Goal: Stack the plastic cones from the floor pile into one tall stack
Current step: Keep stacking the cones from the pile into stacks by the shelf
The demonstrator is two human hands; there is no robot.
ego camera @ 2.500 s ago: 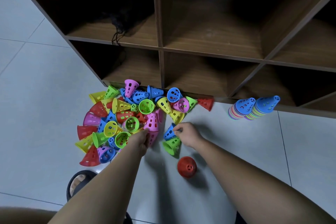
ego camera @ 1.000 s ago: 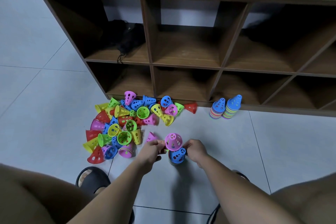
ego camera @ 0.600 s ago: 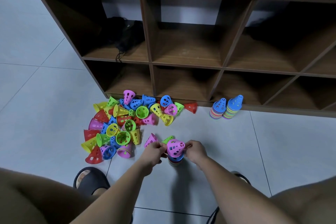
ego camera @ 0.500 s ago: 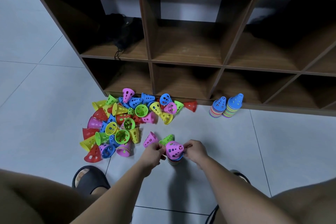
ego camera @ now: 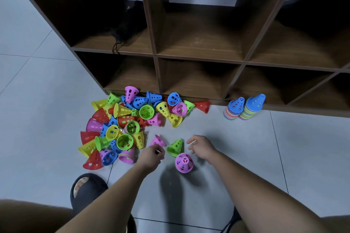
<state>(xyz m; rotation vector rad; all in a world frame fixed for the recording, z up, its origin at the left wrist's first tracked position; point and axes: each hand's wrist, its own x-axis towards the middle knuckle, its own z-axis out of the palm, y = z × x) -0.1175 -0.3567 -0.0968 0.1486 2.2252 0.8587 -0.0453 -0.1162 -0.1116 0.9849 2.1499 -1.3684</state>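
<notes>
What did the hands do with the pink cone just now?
The left hand and right hand let go of the pink cone, now standing free, and moved apart. The cone pile and two stacks by the shelf stayed put.

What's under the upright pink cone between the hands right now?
From above only the pink cone shows, standing narrow end up on the floor. Its wall covers whatever is beneath. No other rim sticks out, so nested cones cannot be confirmed.
</notes>
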